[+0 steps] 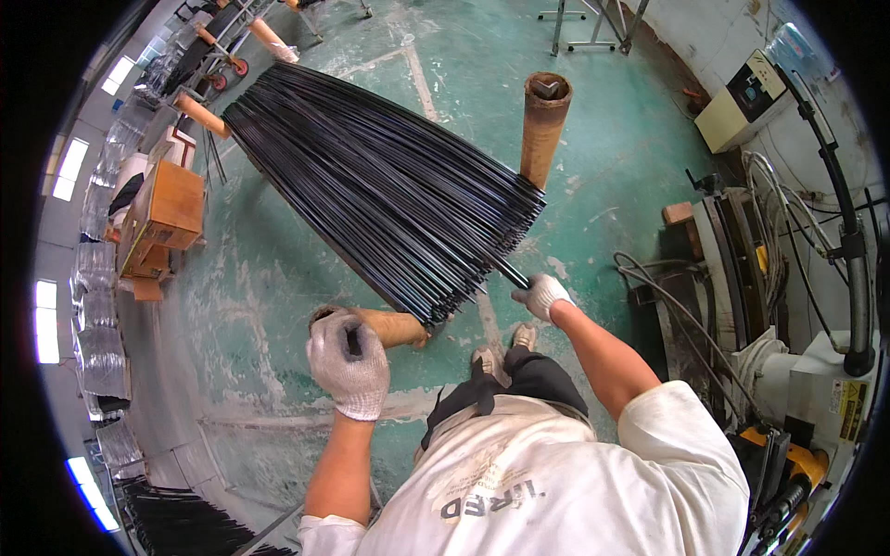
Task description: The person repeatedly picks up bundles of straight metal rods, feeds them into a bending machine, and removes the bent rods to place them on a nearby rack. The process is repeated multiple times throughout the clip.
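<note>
A broad layer of long, thin black rods [375,187] slants away in front of me, their near ends uneven. My right hand [544,297], in a knitted work glove, grips the end of one or more rods [511,270] that jut out past the others. To the left, my gloved left hand [349,365] is raised before the end of a brown cardboard tube [396,326]. Its fingers are curled around a dark gap; whether it touches the tube or holds anything cannot be made out.
Another upright tube [547,132] stands at the stack's right corner, and smaller tubes [201,116] mark its far end. Cardboard boxes [167,205] sit at left. Machinery with looping hoses [730,257] lines the right side. More black rods [181,521] lie at lower left.
</note>
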{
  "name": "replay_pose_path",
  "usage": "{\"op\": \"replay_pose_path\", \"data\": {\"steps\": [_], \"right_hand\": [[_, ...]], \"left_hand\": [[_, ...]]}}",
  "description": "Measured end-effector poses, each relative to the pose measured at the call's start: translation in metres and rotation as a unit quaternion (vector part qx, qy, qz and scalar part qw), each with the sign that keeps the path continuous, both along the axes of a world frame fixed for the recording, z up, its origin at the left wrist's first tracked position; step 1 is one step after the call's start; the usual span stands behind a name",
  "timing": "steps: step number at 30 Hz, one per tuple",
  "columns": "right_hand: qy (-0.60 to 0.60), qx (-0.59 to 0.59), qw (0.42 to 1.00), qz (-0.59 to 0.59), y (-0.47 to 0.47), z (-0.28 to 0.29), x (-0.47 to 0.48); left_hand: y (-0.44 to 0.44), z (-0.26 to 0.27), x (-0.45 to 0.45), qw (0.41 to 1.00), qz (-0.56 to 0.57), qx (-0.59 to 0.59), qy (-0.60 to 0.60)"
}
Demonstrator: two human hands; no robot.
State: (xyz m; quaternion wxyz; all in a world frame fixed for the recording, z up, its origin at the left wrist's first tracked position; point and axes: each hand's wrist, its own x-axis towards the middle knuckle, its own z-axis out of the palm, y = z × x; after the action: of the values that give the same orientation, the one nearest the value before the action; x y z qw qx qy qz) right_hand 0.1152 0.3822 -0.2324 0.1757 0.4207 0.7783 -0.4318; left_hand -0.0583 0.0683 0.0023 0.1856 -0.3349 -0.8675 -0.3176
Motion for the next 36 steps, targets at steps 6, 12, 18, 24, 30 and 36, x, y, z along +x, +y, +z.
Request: {"op": "replay_pose_path", "data": {"steps": [6,12,18,24,30,36], "right_hand": [[0.018,0.126,0.991,0.041,0.015,-0.033,-0.111],[-0.033,0.17,0.982,0.074,0.018,-0.07,-0.193],[-0.03,0.203,0.976,0.073,0.022,-0.123,-0.224],[-0.017,0.186,0.974,0.131,0.024,-0.098,-0.224],[0.009,0.129,0.987,0.091,0.026,-0.08,-0.213],[0.003,0.07,0.997,0.041,0.0,-0.046,-0.114]], "left_hand": [[-0.018,0.0,0.004,1.0,-0.027,0.0,-0.016],[-0.014,-0.018,0.004,0.999,-0.024,-0.019,0.013],[-0.015,-0.049,-0.003,0.997,0.037,-0.025,0.067],[-0.008,-0.053,-0.006,0.993,0.058,-0.033,0.093],[-0.005,-0.045,-0.003,0.997,0.03,-0.018,0.073],[-0.003,-0.016,0.016,0.995,-0.01,-0.036,0.089]]}}
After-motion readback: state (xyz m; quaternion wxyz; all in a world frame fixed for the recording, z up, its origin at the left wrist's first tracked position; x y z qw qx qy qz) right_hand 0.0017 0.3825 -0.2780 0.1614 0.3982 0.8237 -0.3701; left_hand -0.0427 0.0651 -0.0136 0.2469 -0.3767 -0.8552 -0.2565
